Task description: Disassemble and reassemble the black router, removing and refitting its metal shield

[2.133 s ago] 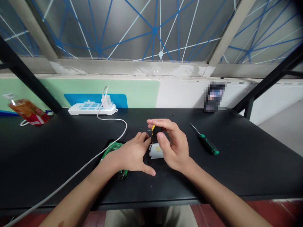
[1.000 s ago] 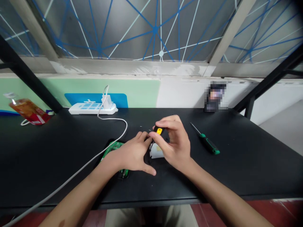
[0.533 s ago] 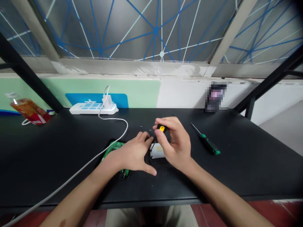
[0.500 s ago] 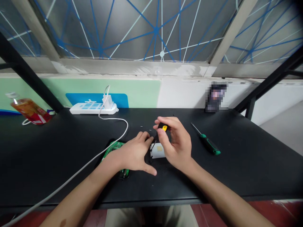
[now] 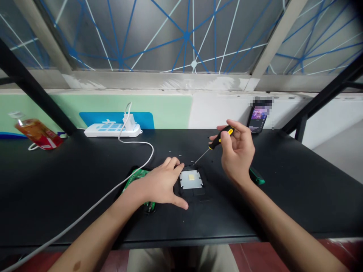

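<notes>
My right hand (image 5: 238, 151) is closed around the black-and-yellow handle of a screwdriver (image 5: 219, 140). The shaft slants down to the left, its tip near the far edge of a black casing (image 5: 204, 175); whether it touches is unclear. Set in that casing is a silver metal plate (image 5: 185, 183) with a small pale yellow square (image 5: 191, 176) in its middle. My left hand (image 5: 161, 183) rests at the casing's left side, thumb stretched out and fingers spread. Under and beyond its wrist lies a green circuit board (image 5: 137, 175), partly hidden by my forearm.
Small screws (image 5: 180, 155) lie beyond the casing. A green-handled screwdriver (image 5: 256, 176) is partly behind my right wrist. A white cable (image 5: 99, 202) crosses the black table from a power strip (image 5: 110, 130). A phone (image 5: 258, 117) leans on the wall; a drink bottle (image 5: 38, 132) stands left.
My right hand has moved right and away from me with the screwdriver, uncovering the whole metal plate. It now covers much of the green-handled screwdriver. My left hand has stayed put.
</notes>
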`<state>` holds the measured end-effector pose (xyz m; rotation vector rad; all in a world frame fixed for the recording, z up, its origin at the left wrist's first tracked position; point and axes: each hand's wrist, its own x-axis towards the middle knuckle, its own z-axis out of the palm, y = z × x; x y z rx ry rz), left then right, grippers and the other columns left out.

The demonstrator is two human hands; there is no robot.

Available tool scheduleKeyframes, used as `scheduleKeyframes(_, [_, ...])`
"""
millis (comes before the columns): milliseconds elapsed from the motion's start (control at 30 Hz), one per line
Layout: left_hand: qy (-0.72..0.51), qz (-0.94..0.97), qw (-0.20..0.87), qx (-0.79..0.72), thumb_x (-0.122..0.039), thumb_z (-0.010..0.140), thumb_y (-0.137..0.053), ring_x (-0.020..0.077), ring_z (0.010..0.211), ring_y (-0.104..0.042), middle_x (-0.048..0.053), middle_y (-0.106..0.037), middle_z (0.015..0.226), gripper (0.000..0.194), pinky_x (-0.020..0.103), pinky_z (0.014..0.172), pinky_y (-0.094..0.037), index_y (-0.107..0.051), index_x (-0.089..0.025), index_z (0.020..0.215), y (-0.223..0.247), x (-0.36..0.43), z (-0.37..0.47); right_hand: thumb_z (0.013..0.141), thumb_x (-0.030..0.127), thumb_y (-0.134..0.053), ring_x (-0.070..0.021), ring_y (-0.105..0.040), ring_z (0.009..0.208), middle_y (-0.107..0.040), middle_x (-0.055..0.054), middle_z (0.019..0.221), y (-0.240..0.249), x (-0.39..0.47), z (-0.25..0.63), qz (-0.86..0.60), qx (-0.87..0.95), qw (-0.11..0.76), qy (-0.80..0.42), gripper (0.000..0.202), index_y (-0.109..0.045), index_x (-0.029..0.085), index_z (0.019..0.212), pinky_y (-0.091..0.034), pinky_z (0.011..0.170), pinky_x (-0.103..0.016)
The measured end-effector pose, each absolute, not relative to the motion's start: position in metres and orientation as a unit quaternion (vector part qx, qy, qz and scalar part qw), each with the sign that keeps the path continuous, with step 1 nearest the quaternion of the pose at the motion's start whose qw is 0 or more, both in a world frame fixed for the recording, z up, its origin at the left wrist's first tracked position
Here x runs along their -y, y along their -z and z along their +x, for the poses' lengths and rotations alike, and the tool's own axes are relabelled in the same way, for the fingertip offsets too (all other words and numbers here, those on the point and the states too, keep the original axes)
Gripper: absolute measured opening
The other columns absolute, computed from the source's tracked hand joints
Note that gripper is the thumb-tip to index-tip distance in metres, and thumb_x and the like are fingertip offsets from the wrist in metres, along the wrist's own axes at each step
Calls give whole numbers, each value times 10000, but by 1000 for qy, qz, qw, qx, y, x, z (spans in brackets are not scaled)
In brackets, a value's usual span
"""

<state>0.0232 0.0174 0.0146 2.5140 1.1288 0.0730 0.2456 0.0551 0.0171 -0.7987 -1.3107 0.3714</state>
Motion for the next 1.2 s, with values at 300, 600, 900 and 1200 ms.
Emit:
scheduleKeyframes(300, [-59, 894, 191, -401, -779, 709, -721, 351, 1278, -464, 154, -507, 1340, 1093, 442, 1062, -449, -407, -104, 1510, -15, -19, 24, 915, 319, -601, -127, -735, 737, -661, -46, 1042, 1, -76, 246, -442, 525, 683, -250, 271, -531, 233, 1162, -617, 642, -269])
scheduleKeyframes(600, [-116, 895, 86, -422, -561, 964, -586, 299, 1154, -540, 112, -598, 1234, 567, 414, 993, -470, -579, -140, 1344, -11, -25, 28, 912, 357, -596, -117, -722, 711, -658, -58, 1063, -1, -77, 246, -452, 508, 683, -267, 301, -512, 222, 1167, -598, 598, -260])
scheduleKeyframes(900, [-154, 861, 52, -482, -255, 981, -582, 275, 1005, -565, 58, -668, 1014, 111, 400, 849, -471, -665, -187, 1012, -9, -30, 33, 905, 400, -606, -132, -739, 763, -645, -49, 1068, 3, -76, 243, -429, 502, 682, -316, 331, -506, 229, 1170, -625, 679, -287])
scheduleKeyframes(1200, [-183, 857, 58, -478, -214, 970, -568, 241, 925, -558, 22, -670, 913, 95, 363, 798, -458, -636, -210, 904, -8, -31, 33, 902, 400, -616, -122, -731, 750, -633, -38, 1046, 2, -73, 240, -412, 500, 682, -338, 329, -504, 232, 1161, -628, 691, -284])
